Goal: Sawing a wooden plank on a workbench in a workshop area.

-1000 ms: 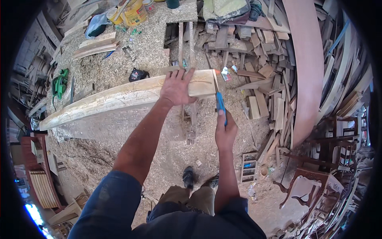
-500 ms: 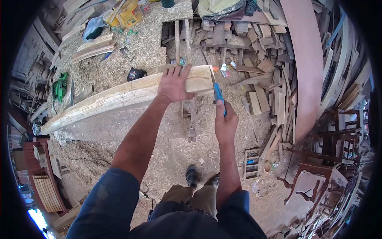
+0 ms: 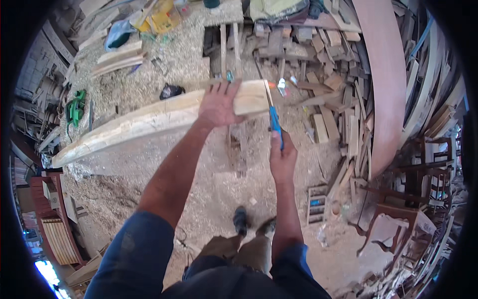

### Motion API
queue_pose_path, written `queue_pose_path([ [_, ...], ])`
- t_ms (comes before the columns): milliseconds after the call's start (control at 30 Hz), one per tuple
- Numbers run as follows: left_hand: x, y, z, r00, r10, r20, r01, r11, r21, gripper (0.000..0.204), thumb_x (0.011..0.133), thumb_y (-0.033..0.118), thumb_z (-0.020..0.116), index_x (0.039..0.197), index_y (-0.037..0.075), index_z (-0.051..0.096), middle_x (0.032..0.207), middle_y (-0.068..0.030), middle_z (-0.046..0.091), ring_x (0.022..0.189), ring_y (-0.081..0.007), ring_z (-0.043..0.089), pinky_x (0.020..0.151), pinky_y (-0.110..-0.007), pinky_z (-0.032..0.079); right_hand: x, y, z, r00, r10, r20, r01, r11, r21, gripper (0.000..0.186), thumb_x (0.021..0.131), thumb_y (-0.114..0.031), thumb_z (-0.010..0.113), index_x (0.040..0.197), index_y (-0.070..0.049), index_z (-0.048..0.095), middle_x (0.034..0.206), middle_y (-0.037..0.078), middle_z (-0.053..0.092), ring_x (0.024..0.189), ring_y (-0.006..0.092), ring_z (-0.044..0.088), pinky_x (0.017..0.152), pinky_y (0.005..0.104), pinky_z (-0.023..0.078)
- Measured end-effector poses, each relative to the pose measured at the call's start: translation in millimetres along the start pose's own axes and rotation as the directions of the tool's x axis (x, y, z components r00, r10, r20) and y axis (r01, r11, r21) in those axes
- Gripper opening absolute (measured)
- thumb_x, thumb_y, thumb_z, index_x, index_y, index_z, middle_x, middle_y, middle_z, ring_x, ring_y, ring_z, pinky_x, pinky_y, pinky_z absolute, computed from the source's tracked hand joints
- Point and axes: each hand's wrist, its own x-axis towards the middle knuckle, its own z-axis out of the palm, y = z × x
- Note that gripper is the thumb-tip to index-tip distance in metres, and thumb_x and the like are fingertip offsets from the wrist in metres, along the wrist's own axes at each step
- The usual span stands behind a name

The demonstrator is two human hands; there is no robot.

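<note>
A long, pale, curved wooden plank (image 3: 144, 118) lies across the workbench from the left to the middle. My left hand (image 3: 219, 104) spans its right part, fingers over the far edge and thumb at the near edge. Closed around a blue handle, my right hand (image 3: 283, 155) holds a handsaw (image 3: 274, 121). The saw's thin blade points away from me and lies at the plank's right end. How deep the blade sits in the wood cannot be made out.
Wood shavings cover the workbench (image 3: 169, 57), where a green power tool (image 3: 75, 108), a small black object (image 3: 172, 91) and a yellow bucket (image 3: 164, 17) stand. Offcuts (image 3: 326, 122) pile up at the right, beside a wide reddish board (image 3: 384, 84). Carved wooden furniture (image 3: 398, 209) stands at lower right.
The saw and my right hand have shifted slightly, the blade now standing a little more upright. My left hand stays on the plank.
</note>
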Motion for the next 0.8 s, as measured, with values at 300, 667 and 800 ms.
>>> queue_pose_path([
  [300,2.2,1.1,4.2,0.994,-0.043,0.099,0.035,0.996,0.077,0.132,0.074,0.073,0.088,0.175,0.008,0.033,0.154,-0.0232,0.056,0.146,-0.0398,0.053,0.126,-0.056,0.037,-119.3,23.4,-28.9,0.975,-0.106,-0.196,0.104,0.994,-0.022,0.045,0.115,-0.034,0.057,0.135,0.002,0.075,0.082,0.008,0.065,0.074,0.0159,0.059,0.067,0.0365,0.05],
  [667,2.2,4.6,-2.2,1.0,-0.002,0.026,0.0,0.998,0.065,0.13,0.072,0.07,0.089,0.174,0.008,0.036,0.152,-0.0232,0.056,0.144,-0.0399,0.053,0.125,-0.056,0.037,-121.6,13.3,-47.1,0.993,-0.071,-0.092,0.076,0.996,0.046,0.042,0.116,-0.03,0.054,0.139,0.0,0.073,0.083,0.008,0.065,0.069,0.015,0.055,0.061,0.0393,0.045],
  [800,2.3,2.4,6.5,0.999,-0.019,0.048,0.017,0.999,0.046,0.129,0.072,0.068,0.09,0.173,0.008,0.037,0.151,-0.0229,0.056,0.144,-0.0399,0.053,0.125,-0.055,0.037,-122.2,18.9,-37.0,0.978,-0.143,-0.155,0.142,0.99,-0.019,0.042,0.116,-0.028,0.054,0.139,0.002,0.073,0.082,0.007,0.065,0.067,0.014,0.054,0.06,0.0381,0.045],
])
